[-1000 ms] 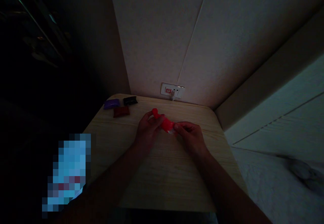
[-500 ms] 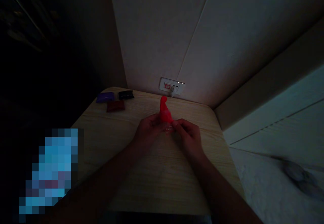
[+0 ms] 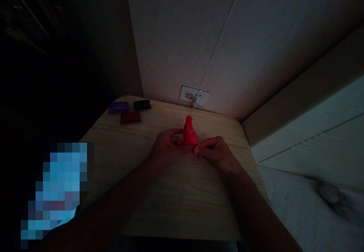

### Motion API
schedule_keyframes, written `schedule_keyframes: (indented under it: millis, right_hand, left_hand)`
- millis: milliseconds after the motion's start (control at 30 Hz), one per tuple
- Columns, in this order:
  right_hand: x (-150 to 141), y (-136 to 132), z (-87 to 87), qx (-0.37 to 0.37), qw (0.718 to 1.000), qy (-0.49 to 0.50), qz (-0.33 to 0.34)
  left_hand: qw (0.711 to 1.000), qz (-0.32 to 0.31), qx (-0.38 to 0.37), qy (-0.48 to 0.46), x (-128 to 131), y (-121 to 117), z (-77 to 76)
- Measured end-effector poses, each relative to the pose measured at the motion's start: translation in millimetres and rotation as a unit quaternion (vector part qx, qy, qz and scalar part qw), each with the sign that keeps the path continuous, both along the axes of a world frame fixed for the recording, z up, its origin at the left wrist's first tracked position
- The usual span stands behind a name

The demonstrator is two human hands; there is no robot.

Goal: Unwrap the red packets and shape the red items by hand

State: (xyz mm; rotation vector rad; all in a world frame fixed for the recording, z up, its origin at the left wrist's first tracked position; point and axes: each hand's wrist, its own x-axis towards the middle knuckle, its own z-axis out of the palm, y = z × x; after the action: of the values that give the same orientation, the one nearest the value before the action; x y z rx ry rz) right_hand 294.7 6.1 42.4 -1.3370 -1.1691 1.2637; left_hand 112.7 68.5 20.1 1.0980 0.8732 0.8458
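Note:
A bright red, clay-like lump [image 3: 189,133] stands upright between my two hands, wide at the base and narrowing to a knobbed top. My left hand [image 3: 167,145] grips its lower left side, with the thumb across the base. At the lower right of the base, the fingertips of my right hand [image 3: 217,151] pinch its edge. A small reddish bit shows beneath those fingertips; I cannot tell whether it is clay or wrapping. Both hands are just above the wooden tabletop.
On the far left of the wooden tabletop [image 3: 176,199] lie a purple packet [image 3: 118,107], a black packet [image 3: 142,104] and a dark red packet [image 3: 130,117]. A wall socket [image 3: 194,95] with a plug sits behind the table. A pale panel [image 3: 307,138] borders the right side.
The red lump has come slightly nearer and to the right, and its top looks straighter. My right hand has turned, its fingers now pointing more to the left. Clear plastic seen below the lump is less visible.

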Motion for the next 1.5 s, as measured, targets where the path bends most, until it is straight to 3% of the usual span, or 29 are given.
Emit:
schedule_keyframes:
  millis: [233, 433, 600, 733, 933, 1067, 1267, 1500]
  right_hand:
    - [-12, 2, -3.2, -0.014, 0.986, 0.161, -0.038]
    - [-10, 3, -11.4, 0.018, 0.997, 0.066, -0.029]
    - [-6, 0, -3.8, 0.044, 0.999, -0.029, 0.012]
    - [-7, -1, -1.9, 0.045, 0.999, -0.016, 0.008]
    - [-6, 2, -13.6, 0.038, 0.994, 0.079, -0.068]
    - [-7, 4, -18.4, 0.038, 0.993, 0.089, -0.075]
    - [-5, 3, -13.4, 0.023, 0.999, 0.016, -0.019]
    - [-6, 0, -7.8, 0.037, 0.999, 0.026, 0.023]
  left_hand:
    - [0.997, -0.057, -0.007, -0.051, 3, -5, 7.3]
    - [0.999, -0.028, 0.004, -0.03, 3, -6, 5.9]
    - [1.0, 0.025, 0.007, 0.005, 0, -2, -1.2]
    - [1.0, 0.027, -0.009, -0.011, 1, 1, -3.5]
    - [0.996, -0.049, -0.024, -0.078, 4, -3, 2.7]
    - [0.993, -0.061, -0.027, -0.093, 4, -6, 4.8]
    - [0.999, 0.002, -0.007, -0.044, 1, -2, -0.8]
    - [0.998, 0.04, -0.048, -0.019, 2, -3, 10.4]
